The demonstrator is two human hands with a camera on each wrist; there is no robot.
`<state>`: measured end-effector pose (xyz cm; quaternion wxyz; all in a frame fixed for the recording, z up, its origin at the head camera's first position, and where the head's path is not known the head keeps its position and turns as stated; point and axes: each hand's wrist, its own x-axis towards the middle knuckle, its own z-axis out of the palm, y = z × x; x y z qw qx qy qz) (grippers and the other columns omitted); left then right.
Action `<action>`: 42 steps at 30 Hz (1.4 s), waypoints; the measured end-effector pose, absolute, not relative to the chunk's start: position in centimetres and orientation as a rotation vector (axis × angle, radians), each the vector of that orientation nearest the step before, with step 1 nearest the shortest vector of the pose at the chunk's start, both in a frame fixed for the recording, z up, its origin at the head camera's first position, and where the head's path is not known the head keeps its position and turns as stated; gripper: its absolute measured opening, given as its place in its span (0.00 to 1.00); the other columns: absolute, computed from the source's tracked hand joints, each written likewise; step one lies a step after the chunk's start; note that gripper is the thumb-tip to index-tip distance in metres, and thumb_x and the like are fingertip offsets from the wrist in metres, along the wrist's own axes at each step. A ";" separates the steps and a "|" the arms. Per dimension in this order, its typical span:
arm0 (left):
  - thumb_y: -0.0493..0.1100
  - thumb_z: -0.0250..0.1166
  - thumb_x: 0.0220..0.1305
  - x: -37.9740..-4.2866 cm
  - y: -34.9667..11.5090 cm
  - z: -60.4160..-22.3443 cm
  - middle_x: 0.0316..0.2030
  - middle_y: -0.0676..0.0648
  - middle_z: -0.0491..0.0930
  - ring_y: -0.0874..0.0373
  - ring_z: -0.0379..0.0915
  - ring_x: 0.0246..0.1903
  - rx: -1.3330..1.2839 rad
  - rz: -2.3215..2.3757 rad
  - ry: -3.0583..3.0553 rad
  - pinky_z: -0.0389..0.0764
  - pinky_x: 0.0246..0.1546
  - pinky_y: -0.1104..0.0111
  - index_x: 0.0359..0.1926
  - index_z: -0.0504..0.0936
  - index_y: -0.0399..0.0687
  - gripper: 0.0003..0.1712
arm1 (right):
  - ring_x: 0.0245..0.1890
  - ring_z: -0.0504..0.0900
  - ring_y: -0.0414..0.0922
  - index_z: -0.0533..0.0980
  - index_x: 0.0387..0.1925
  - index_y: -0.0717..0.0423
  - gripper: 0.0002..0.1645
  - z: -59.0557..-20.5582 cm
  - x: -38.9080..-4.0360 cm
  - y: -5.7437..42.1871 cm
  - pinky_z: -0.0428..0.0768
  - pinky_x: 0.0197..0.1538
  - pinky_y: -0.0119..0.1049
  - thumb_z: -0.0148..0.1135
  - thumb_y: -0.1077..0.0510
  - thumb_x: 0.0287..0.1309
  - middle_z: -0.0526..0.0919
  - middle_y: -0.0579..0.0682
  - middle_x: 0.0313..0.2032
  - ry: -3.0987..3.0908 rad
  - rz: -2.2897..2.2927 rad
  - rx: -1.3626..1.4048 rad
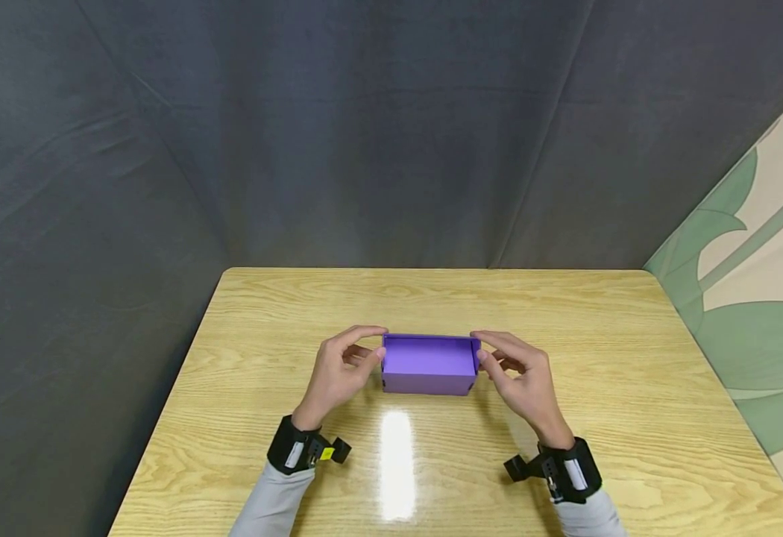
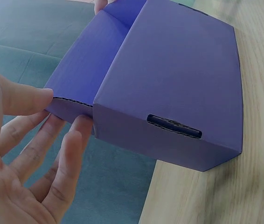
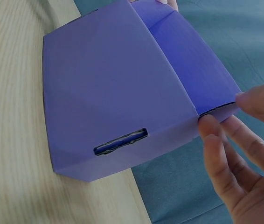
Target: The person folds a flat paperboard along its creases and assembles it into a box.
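Note:
A purple cardboard box (image 1: 429,384) stands on the table with its top open, its inside showing from above. At its left end my left hand (image 1: 338,371) pinches a side flap, thumb on one face and fingers on the other. My right hand (image 1: 524,377) holds the opposite end the same way. In the left wrist view the thumb of the left hand (image 2: 15,154) touches the flap's corrugated edge. The right wrist view has the right hand (image 3: 248,163) at the matching edge. Small slots show near the box's lower corners. The box's underside is hidden.
The wood-grain table (image 1: 264,298) reaches well past the box on both sides. A dark grey curtain (image 1: 391,134) hangs behind the table and along its left. On the right is a cloth with green leaf shapes (image 1: 767,335). Each wrist wears a black camera strap (image 1: 569,470).

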<state>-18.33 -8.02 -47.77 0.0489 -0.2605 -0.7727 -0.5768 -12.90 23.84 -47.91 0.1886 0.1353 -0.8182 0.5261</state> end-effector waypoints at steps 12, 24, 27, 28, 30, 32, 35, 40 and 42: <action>0.37 0.70 0.72 -18.3 -8.7 -48.2 0.56 0.43 0.87 0.48 0.89 0.43 -0.820 -1.770 -2.356 0.89 0.37 0.64 0.59 0.87 0.48 0.17 | 0.40 0.85 0.37 0.87 0.58 0.58 0.23 -49.2 -13.0 23.5 0.81 0.35 0.27 0.69 0.74 0.63 0.89 0.57 0.55 -2.239 1.441 0.460; 0.36 0.70 0.72 -17.9 -9.4 -49.2 0.57 0.45 0.87 0.48 0.88 0.49 -0.839 -1.777 -2.312 0.90 0.43 0.62 0.61 0.86 0.48 0.18 | 0.41 0.86 0.40 0.86 0.57 0.62 0.24 -50.4 -13.2 22.9 0.83 0.38 0.27 0.70 0.76 0.60 0.89 0.59 0.55 -2.174 1.440 0.558; 0.35 0.70 0.72 -17.7 -9.5 -49.3 0.58 0.44 0.87 0.46 0.89 0.51 -0.837 -1.794 -2.294 0.91 0.46 0.58 0.61 0.86 0.47 0.18 | 0.43 0.87 0.41 0.86 0.57 0.62 0.23 -50.5 -13.1 22.7 0.85 0.40 0.27 0.69 0.76 0.61 0.89 0.60 0.55 -2.169 1.469 0.539; 0.35 0.71 0.71 -17.6 -9.5 -49.3 0.58 0.43 0.86 0.44 0.89 0.51 -0.836 -1.802 -2.285 0.91 0.47 0.57 0.61 0.86 0.47 0.18 | 0.43 0.87 0.41 0.87 0.56 0.62 0.22 -50.4 -13.1 22.5 0.85 0.41 0.28 0.69 0.75 0.62 0.89 0.60 0.55 -2.168 1.480 0.523; 0.34 0.71 0.71 -17.5 -9.5 -49.3 0.58 0.42 0.86 0.42 0.88 0.52 -0.827 -1.816 -2.270 0.91 0.49 0.56 0.60 0.86 0.45 0.18 | 0.45 0.88 0.41 0.87 0.55 0.60 0.20 -50.3 -13.1 22.2 0.86 0.43 0.28 0.69 0.73 0.63 0.89 0.59 0.55 -2.169 1.501 0.476; 0.32 0.71 0.70 -17.4 -9.5 -49.3 0.58 0.39 0.86 0.40 0.88 0.52 -0.812 -1.847 -2.248 0.91 0.51 0.56 0.60 0.86 0.42 0.18 | 0.47 0.89 0.39 0.89 0.53 0.59 0.17 -50.1 -13.1 21.8 0.87 0.44 0.27 0.69 0.71 0.65 0.90 0.58 0.54 -2.174 1.520 0.408; 0.32 0.71 0.70 -17.2 -9.2 -49.1 0.56 0.37 0.87 0.39 0.89 0.51 -0.737 -1.901 -2.230 0.91 0.50 0.58 0.58 0.88 0.39 0.16 | 0.48 0.90 0.35 0.90 0.51 0.58 0.12 -49.6 -13.1 21.3 0.88 0.44 0.27 0.69 0.67 0.69 0.91 0.58 0.52 -2.182 1.587 0.289; 0.39 0.72 0.71 -17.3 -8.5 -48.1 0.53 0.38 0.90 0.45 0.91 0.46 -0.466 -2.041 -2.246 0.91 0.45 0.51 0.50 0.92 0.39 0.10 | 0.41 0.91 0.36 0.90 0.49 0.61 0.10 -48.7 -13.3 21.0 0.90 0.41 0.32 0.69 0.64 0.70 0.91 0.61 0.49 -2.177 1.759 0.097; 0.42 0.73 0.71 -17.4 -8.4 -47.8 0.52 0.39 0.90 0.46 0.92 0.44 -0.357 -2.099 -2.263 0.90 0.44 0.46 0.48 0.93 0.40 0.11 | 0.39 0.91 0.38 0.90 0.49 0.61 0.10 -48.4 -13.3 20.9 0.91 0.40 0.35 0.70 0.62 0.70 0.91 0.60 0.49 -2.196 1.792 0.035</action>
